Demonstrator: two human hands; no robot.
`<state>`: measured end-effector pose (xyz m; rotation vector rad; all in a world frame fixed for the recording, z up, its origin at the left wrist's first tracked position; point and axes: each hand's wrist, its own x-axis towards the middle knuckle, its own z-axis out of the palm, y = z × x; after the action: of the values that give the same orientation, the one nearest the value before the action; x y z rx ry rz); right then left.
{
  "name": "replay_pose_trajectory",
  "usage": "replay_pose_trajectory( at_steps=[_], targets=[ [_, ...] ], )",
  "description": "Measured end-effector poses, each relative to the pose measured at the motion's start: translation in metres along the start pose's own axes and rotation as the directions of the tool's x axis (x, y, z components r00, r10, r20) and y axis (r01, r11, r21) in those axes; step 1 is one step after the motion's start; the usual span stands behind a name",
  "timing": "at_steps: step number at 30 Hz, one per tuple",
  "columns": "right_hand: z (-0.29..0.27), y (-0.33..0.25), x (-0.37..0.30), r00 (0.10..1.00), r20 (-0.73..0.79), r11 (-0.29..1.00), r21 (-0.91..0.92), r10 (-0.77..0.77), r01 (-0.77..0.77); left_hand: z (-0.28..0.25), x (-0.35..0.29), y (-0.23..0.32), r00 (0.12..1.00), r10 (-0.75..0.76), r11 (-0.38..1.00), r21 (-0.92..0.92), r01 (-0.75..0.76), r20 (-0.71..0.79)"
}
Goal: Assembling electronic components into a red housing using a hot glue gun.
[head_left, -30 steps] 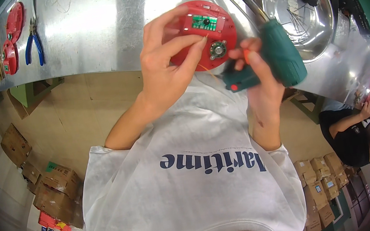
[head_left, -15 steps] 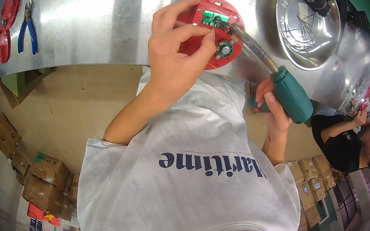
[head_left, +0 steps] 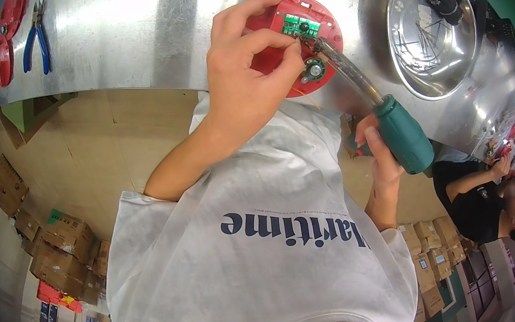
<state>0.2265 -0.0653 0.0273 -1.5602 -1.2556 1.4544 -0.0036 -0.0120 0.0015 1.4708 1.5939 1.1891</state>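
Observation:
A round red plastic housing (head_left: 328,23) lies at the table's front edge, with a green circuit board (head_left: 303,24) and a small round speaker (head_left: 314,69) in it. My left hand (head_left: 242,74) rests over its left side. Thumb and index finger pinch together beside the board's lower edge; what they hold is too small to make out. In my right hand (head_left: 381,158) is a soldering iron (head_left: 404,134) with a green handle. Its metal shaft slants up and left, and the tip is at the board's lower edge, close to my left fingertips. A thin wire (head_left: 308,90) shows by the housing's lower rim.
To the right stands a steel bowl (head_left: 396,48) holding thin dark pieces and a black object. Blue-handled cutters (head_left: 36,48) and red plastic parts (head_left: 3,61) lie at the far left. A co-worker (head_left: 478,190) in black works at the right, near cardboard boxes (head_left: 430,248).
The soldering iron has shifted slightly down and left, its tip moving from the board's components to the lower edge. More of the board shows. My left hand has barely moved.

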Motion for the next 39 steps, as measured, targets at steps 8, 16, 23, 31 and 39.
replay_pose_trajectory(
  at_steps=[8, 16, 23, 31, 39],
  targets=[
    [-0.01, 0.021, 0.0, 0.985, 0.067, 0.947, -0.27, -0.16, 0.172, 0.0, 0.002, 0.002, 1.0, -0.016, 1.0, 0.015, 0.016, 0.008],
    [-0.011, 0.011, -0.01, 0.999, -0.039, 0.921, 0.388, 0.025, -0.008, 0.0, 0.002, 0.001, 1.0, -0.027, 0.999, 0.019, 0.027, 0.013],
    [-0.045, 0.031, -0.015, 0.966, -0.238, 0.82, 0.529, -0.105, 0.22, 0.001, 0.002, 0.003, 0.998, -0.056, 0.998, 0.007, 0.056, 0.018],
    [-0.07, 0.049, -0.011, 0.941, -0.316, 0.779, 0.558, -0.121, 0.287, 0.0, 0.005, 0.008, 0.996, -0.089, 0.996, 0.012, 0.089, 0.018],
    [-0.071, 0.056, -0.012, 0.941, -0.334, 0.668, 0.687, -0.059, 0.285, -0.025, 0.016, 0.011, 0.956, 0.018, 0.986, 0.154, -0.066, 0.294]
  ],
)
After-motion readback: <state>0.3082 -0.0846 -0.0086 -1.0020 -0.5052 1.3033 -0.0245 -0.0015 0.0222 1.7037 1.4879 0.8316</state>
